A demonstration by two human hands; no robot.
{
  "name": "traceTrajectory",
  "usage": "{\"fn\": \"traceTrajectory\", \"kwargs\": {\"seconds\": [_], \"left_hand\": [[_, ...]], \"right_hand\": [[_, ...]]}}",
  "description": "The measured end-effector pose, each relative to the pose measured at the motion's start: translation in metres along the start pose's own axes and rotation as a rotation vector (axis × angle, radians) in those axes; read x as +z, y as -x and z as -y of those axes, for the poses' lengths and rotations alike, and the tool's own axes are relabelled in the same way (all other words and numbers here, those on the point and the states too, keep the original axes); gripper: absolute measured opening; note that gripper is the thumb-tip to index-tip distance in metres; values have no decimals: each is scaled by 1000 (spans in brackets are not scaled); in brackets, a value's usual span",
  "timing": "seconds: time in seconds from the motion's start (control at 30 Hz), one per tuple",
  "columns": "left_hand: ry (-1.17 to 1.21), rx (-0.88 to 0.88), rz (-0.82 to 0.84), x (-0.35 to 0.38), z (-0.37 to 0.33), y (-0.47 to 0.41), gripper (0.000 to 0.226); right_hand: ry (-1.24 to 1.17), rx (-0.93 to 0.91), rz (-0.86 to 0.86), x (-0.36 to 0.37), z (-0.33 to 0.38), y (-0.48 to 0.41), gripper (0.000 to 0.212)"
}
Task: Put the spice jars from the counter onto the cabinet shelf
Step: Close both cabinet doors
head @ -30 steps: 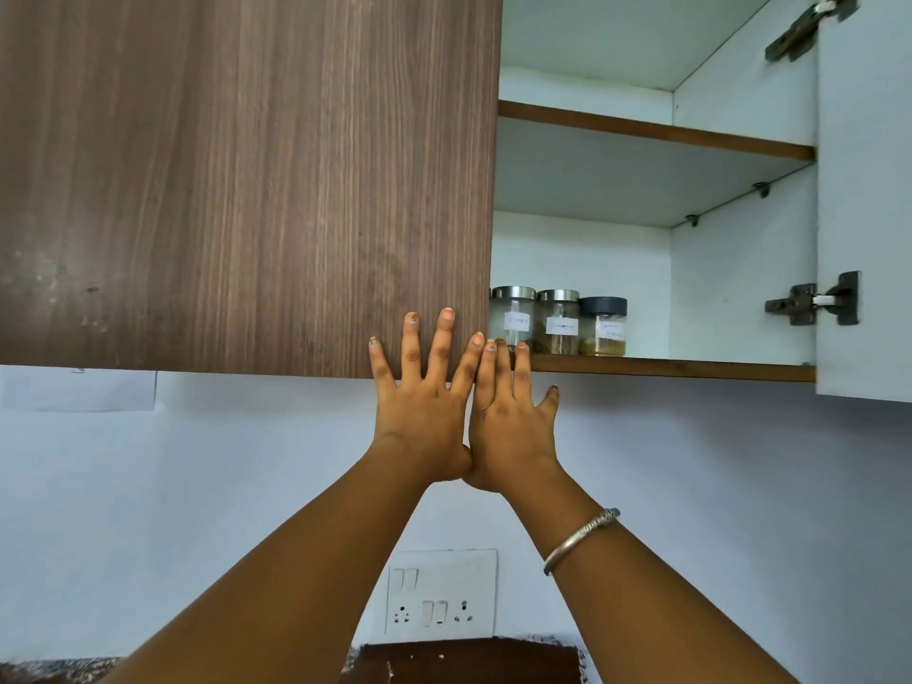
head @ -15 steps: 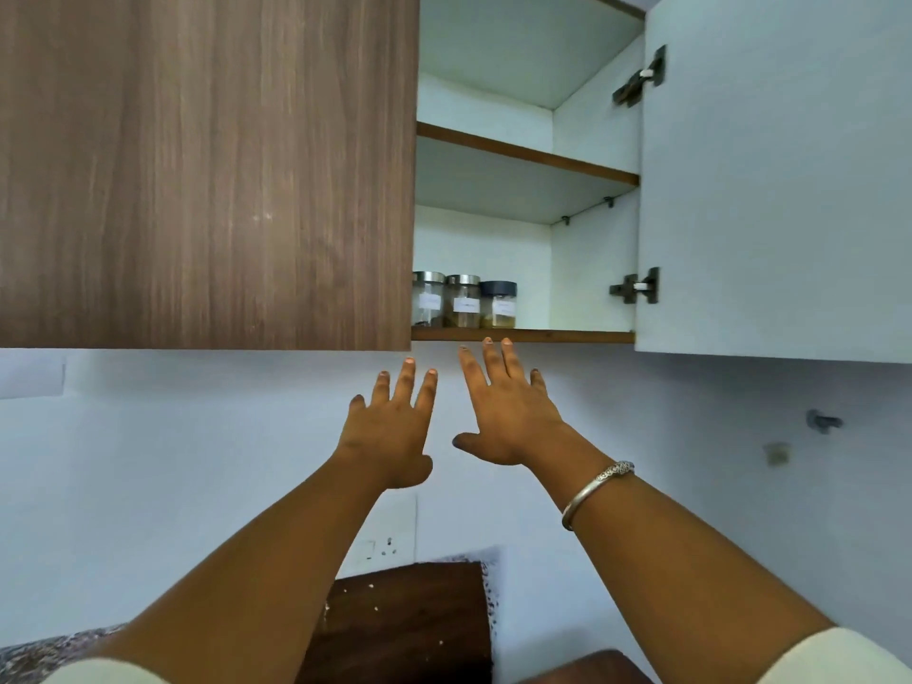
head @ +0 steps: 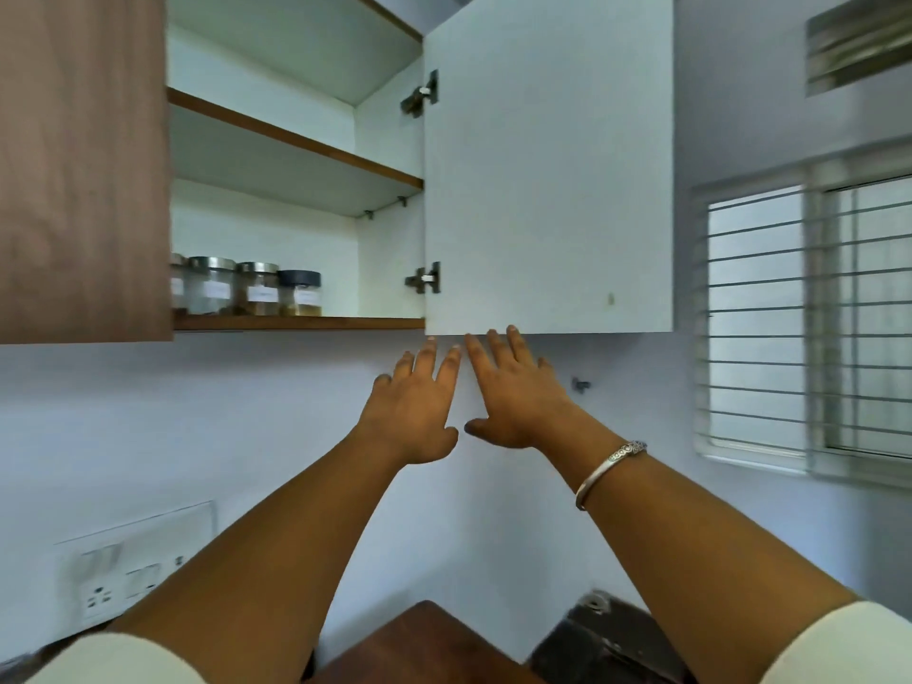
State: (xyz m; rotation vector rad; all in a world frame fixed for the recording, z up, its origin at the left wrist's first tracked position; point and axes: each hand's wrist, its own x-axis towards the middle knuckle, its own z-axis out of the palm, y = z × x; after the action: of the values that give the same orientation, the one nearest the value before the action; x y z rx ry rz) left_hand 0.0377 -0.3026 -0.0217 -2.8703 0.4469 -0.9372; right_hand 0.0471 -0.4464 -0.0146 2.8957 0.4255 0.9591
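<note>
Item: clear glass spice jars with metal and dark lids (head: 256,288). They stand in a row at the left end of the wood-edged lower cabinet shelf (head: 345,323), one half hidden behind the brown wood-grain door (head: 84,165).

Item: your left hand (head: 414,407) and right hand (head: 513,392). Fingers straight and spread, holding nothing; the right fingertips (head: 515,340) are at the lower edge of the open white cabinet door (head: 548,165).

Hazard: if you swing that door shut hard, the jolt may rattle the jars. Fingers left near the hinge side could get pinched.
</note>
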Motion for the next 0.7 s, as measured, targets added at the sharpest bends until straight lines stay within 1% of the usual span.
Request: {"fn": "traceTrajectory", "kwargs": {"seconds": [0.2,0.37,0.43,0.53,0.7], "left_hand": [[47,129,-143,-2,-97,-71,92],[104,147,-147,17,-164,-114,89],[84,156,-154,21,-180,-128,90],[67,137,-183,26,-197,-150,91],[74,105,-226,29,-214,-173,95]], "right_hand": [[89,129,-96,-10,-106,8,101],[163,241,-219,-8,-186,7,92],[110,282,-248,-7,-208,3,91],[-74,284,-242,1,-233,-6,94],[-294,125,-240,25,-248,-19,99]]}}
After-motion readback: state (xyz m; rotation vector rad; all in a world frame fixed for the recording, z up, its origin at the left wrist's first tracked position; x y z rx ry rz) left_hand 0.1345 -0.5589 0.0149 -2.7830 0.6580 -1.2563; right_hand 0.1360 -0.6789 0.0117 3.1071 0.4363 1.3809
